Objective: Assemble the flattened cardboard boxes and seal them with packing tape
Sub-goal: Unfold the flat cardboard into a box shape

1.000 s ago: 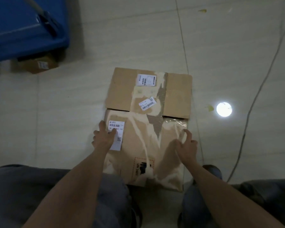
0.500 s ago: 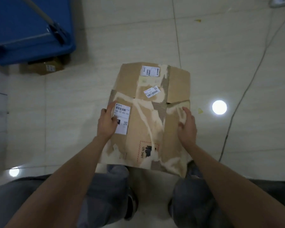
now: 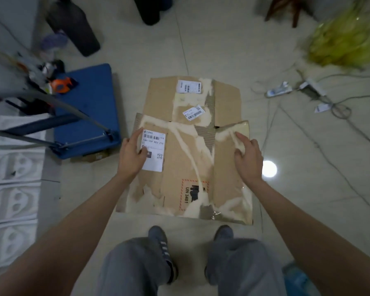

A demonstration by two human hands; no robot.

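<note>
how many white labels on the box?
3: large label under left hand; far-flap label; small tilted label mid-box. Underside hidden.

Left hand: forearm stretched forward, thumb on top, fingers curled under in a grip.
Right hand: forearm stretched forward, fingers bent, pinching.
</note>
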